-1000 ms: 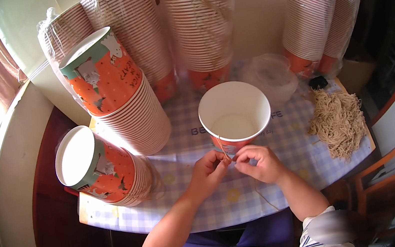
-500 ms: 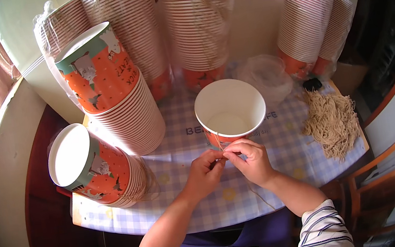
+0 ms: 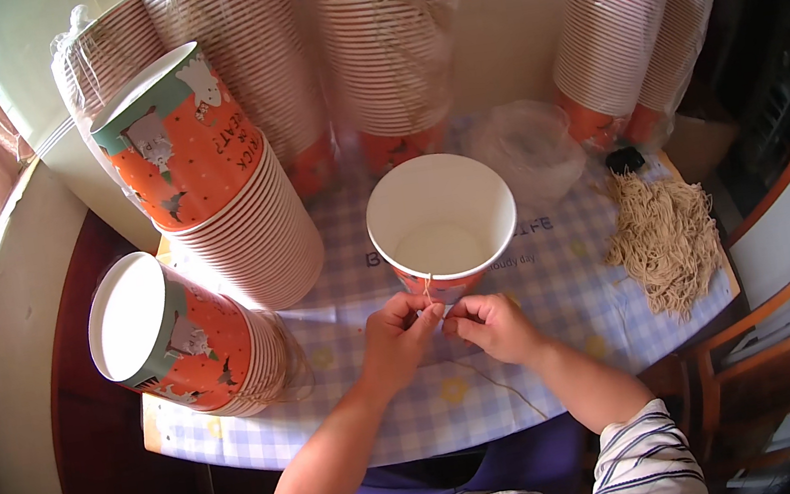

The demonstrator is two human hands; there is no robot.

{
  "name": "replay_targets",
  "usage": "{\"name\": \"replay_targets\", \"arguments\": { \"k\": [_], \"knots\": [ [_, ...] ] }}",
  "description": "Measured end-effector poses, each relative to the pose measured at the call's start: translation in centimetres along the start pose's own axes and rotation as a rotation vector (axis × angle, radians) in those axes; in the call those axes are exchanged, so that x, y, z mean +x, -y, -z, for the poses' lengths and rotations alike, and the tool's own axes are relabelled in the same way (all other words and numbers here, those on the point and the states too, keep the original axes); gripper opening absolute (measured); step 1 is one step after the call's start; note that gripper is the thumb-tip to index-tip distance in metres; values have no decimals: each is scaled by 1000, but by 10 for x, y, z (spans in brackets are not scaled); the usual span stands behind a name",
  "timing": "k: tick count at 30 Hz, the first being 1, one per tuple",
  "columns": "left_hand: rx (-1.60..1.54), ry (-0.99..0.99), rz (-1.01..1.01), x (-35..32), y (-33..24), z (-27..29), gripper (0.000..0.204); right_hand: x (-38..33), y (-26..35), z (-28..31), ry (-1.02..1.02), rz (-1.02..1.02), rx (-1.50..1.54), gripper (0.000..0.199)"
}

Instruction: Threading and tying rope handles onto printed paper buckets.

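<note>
A white-lined paper bucket (image 3: 441,198) with an orange printed outside stands upright in front of me. A thin tan string (image 3: 428,288) passes over its near rim and hangs down the outside. My left hand (image 3: 397,346) is closed in a pinch on the string just below the rim. Close beside it, my right hand (image 3: 504,329) is pinched too, apparently on the same string, though its fingertips hide the grip. The string's loose tail (image 3: 503,383) trails over the cloth between my forearms.
Two stacks of orange buckets, one tall (image 3: 189,145) and one tilted (image 3: 217,348), stand at left. Bagged stacks (image 3: 387,46) line the back, with more at back right (image 3: 608,25). A clear plastic bag (image 3: 533,152), a pile of tan strings (image 3: 665,244) and a wooden chair (image 3: 775,365) are to the right.
The bucket sits a little further left and nearer my hands. My fingertips, touching before, are slightly apart, with the left hand raised a little along the string.
</note>
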State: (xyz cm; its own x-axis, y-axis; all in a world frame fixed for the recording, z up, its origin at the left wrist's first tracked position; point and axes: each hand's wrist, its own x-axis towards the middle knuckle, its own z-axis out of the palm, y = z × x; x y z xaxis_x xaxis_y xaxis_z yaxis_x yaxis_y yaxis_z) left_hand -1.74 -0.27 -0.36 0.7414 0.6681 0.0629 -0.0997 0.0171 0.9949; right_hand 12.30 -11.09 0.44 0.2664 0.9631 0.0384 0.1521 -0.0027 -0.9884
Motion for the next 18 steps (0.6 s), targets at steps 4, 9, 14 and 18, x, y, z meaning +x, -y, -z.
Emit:
{"name": "replay_targets", "arguments": {
  "k": [4,9,14,18],
  "knots": [
    [-25,-70,28,2,-3,2,13,4,-7,12,41,-111,112,15],
    [-128,-67,61,-1,-10,-2,11,-6,16,2,-166,140,-142,19],
    [-201,-47,86,0,-6,-4,12,-8,20,-10,-234,314,-272,30],
    [-237,-46,144,0,-3,-6,13,-4,5,-14,-293,390,-302,26]
  ]
}}
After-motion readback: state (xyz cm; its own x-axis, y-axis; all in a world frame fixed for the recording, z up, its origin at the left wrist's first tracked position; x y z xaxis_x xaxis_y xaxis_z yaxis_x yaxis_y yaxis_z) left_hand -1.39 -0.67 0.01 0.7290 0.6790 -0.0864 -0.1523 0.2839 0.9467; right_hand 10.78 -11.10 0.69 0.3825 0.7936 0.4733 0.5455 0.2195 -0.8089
